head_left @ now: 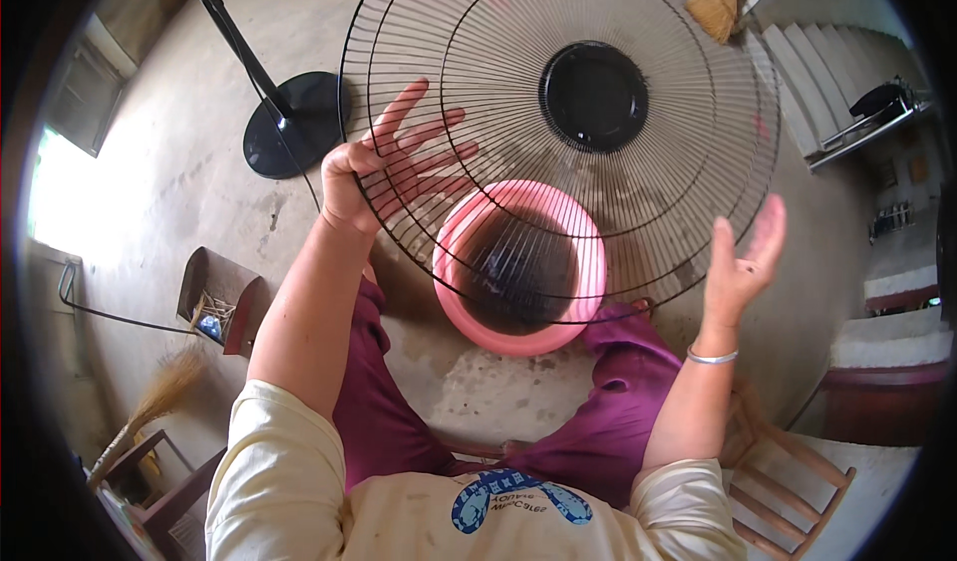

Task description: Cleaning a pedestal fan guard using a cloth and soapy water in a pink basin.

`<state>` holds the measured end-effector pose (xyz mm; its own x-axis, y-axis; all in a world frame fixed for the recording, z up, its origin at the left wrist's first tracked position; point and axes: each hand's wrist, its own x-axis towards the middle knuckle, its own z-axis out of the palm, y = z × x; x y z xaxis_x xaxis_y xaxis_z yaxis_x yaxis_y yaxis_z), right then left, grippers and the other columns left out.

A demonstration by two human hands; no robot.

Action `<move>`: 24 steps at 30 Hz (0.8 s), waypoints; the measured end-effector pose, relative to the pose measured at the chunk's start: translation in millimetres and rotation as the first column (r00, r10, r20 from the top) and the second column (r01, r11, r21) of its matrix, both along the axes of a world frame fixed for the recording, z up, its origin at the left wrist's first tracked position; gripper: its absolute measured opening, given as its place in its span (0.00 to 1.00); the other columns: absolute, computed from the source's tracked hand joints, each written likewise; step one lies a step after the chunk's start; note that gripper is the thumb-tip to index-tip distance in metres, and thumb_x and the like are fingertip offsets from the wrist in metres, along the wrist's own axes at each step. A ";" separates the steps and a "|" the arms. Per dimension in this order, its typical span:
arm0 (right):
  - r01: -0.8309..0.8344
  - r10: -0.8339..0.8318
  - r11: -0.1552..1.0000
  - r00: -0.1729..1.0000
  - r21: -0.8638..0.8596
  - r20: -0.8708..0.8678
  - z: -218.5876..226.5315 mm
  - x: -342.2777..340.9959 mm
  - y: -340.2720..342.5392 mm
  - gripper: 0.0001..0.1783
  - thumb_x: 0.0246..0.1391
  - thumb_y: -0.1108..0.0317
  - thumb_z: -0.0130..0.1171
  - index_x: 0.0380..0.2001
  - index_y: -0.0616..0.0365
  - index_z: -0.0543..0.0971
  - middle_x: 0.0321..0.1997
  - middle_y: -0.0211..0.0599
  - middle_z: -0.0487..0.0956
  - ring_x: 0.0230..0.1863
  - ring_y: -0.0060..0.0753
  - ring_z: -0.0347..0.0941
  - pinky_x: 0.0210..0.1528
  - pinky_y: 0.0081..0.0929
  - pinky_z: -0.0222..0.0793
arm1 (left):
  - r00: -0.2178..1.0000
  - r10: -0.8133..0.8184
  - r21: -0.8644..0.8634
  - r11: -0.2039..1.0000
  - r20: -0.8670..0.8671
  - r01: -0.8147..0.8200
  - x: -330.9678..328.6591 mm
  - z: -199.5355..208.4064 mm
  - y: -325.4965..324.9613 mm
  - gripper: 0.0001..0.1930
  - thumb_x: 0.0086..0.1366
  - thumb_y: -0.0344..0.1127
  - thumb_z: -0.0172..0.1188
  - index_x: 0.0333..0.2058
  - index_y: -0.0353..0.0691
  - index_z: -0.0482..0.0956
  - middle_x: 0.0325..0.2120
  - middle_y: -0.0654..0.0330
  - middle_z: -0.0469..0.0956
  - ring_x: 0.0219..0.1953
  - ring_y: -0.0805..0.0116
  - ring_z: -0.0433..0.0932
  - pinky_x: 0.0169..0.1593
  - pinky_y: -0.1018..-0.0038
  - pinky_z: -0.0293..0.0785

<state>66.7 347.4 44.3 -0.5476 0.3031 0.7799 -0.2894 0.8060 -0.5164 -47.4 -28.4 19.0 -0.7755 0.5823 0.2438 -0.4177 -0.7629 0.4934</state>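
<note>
A large round black wire fan guard [498, 73], with a dark disc [594, 97] at its middle, is raised above a pink basin [457, 319]. My left hand [399, 162] holds its left rim, the thumb over the edge and the fingers spread behind the wires. At the opposite rim is my right hand [746, 262], open, its thumb and fingers apart and a silver bangle on the wrist. Whether it touches the wire, I cannot tell. Dark water [518, 272] fills much of the basin, seen partly through the wires.
Beyond my left hand stands a black fan base [299, 128] with its pole and cord. A dustpan [221, 297] and a broom [159, 392] are at the left. A wooden chair [793, 481] is at the lower right, steps [822, 78] and another broom [716, 11] farther back.
</note>
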 end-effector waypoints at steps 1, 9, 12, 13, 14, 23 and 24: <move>-0.004 0.004 1.000 1.000 0.008 0.005 5.7 4.6 3.6 0.37 0.45 0.83 0.58 0.60 0.68 0.58 0.63 0.49 0.61 0.64 0.41 0.58 0.64 0.36 0.55 | 1.000 0.004 0.008 1.000 0.005 -0.004 0.0 0.7 -1.2 0.48 0.40 0.34 0.50 0.66 0.46 0.49 0.63 0.36 0.49 0.61 0.29 0.53 0.58 0.34 0.54; -0.405 0.904 -0.168 0.301 -0.899 -0.305 14.6 40.5 35.8 0.50 0.45 0.55 0.61 0.64 0.65 0.47 0.64 0.65 0.54 0.63 0.69 0.52 0.57 0.66 0.57 | 0.988 -0.152 0.025 0.988 -0.038 0.153 -7.6 -6.7 -9.2 0.42 0.48 0.37 0.52 0.65 0.43 0.50 0.59 0.36 0.56 0.58 0.29 0.59 0.54 0.38 0.63; -0.429 0.943 -0.109 0.241 -0.897 -0.230 14.2 42.2 29.5 0.53 0.42 0.55 0.60 0.65 0.64 0.44 0.64 0.69 0.52 0.64 0.74 0.49 0.57 0.71 0.53 | 0.944 0.310 -0.517 0.830 0.116 -0.209 -18.6 -11.1 -5.0 0.28 0.60 0.44 0.55 0.56 0.35 0.65 0.50 0.45 0.70 0.52 0.50 0.72 0.54 0.58 0.70; -0.434 0.929 -0.098 0.283 -0.896 -0.239 14.7 41.6 20.4 0.53 0.41 0.56 0.59 0.65 0.64 0.43 0.64 0.70 0.51 0.64 0.74 0.48 0.58 0.71 0.52 | 0.939 0.324 -0.522 0.824 0.117 -0.220 -22.3 -17.4 -4.5 0.28 0.60 0.44 0.55 0.56 0.35 0.65 0.50 0.45 0.70 0.52 0.50 0.72 0.54 0.58 0.70; -0.438 0.913 -0.088 0.323 -0.895 -0.248 15.5 41.0 10.9 0.53 0.41 0.57 0.59 0.65 0.63 0.43 0.64 0.71 0.50 0.65 0.73 0.48 0.58 0.71 0.51 | 0.766 0.593 -0.779 0.347 -0.249 -0.522 -27.6 -30.0 -3.7 0.27 0.58 0.40 0.59 0.55 0.36 0.66 0.50 0.47 0.72 0.51 0.53 0.73 0.54 0.62 0.70; -0.504 0.849 -0.087 0.414 -0.860 -0.329 18.1 43.1 -26.2 0.53 0.39 0.65 0.53 0.67 0.60 0.39 0.68 0.69 0.41 0.68 0.74 0.35 0.62 0.73 0.35 | 0.325 -0.183 -0.328 -0.016 -0.928 -0.944 47.5 -17.1 108.4 0.39 0.57 0.38 0.59 0.62 0.33 0.50 0.62 0.38 0.49 0.66 0.42 0.47 0.66 0.52 0.45; -0.487 0.840 -0.097 0.428 -0.868 -0.334 20.0 43.9 -30.4 0.52 0.39 0.64 0.53 0.67 0.60 0.39 0.68 0.69 0.41 0.68 0.74 0.35 0.62 0.74 0.35 | 0.349 -0.186 -0.349 -0.036 -0.918 -0.937 52.0 -16.4 112.9 0.40 0.57 0.37 0.59 0.63 0.32 0.47 0.63 0.38 0.46 0.66 0.42 0.45 0.66 0.53 0.42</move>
